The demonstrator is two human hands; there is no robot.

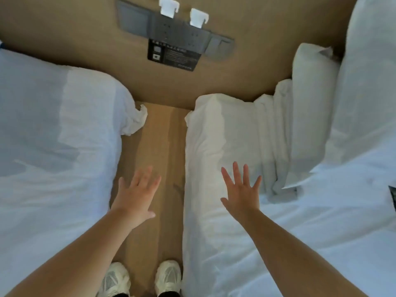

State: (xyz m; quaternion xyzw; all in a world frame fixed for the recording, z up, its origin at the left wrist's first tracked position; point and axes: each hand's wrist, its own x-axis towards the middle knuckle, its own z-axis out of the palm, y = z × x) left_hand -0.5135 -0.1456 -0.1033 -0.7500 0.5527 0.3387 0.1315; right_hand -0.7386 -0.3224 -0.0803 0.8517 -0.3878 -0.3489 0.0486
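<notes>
Your right hand [242, 191] is at the lower middle of the frame, fingers spread wide and holding nothing. It sits over the near edge of the duvet [214, 136], but contact with the cloth cannot be told from this view. Your left hand [137, 196] is just left of it, fingers straight and close together, also empty, above the wooden floor strip [162, 136] between the beds.

The duvet, the thing you are working on, lies on the right bed [321, 243], bunched into a long ridge along the bed's left edge, with tight folds [272, 136] gathered beside it. By the look of it the bed-making is at an early stage. Nothing is gripped yet, the duvet has not been spread, and the pillows stand stacked at the upper right. The left bed [53, 146] looks smoother, though a crumpled corner [137, 121] hangs off it near the wall. On the right bed you have yet to take hold of the duvet, draw it flat and set the pillows.

Count:
- Two beds and one duvet ridge.
- Two pillows, as far as shows: pillow one [310, 103] and pillow two [368, 82].
- One grey wall panel [177, 33] with two white plugs, plug one [169, 6] and plug two [198, 18].
- One black card [173, 55] under the panel.
- Two pale shoes, shoe one [115, 279] and shoe two [168, 275], at the bottom centre.
</notes>
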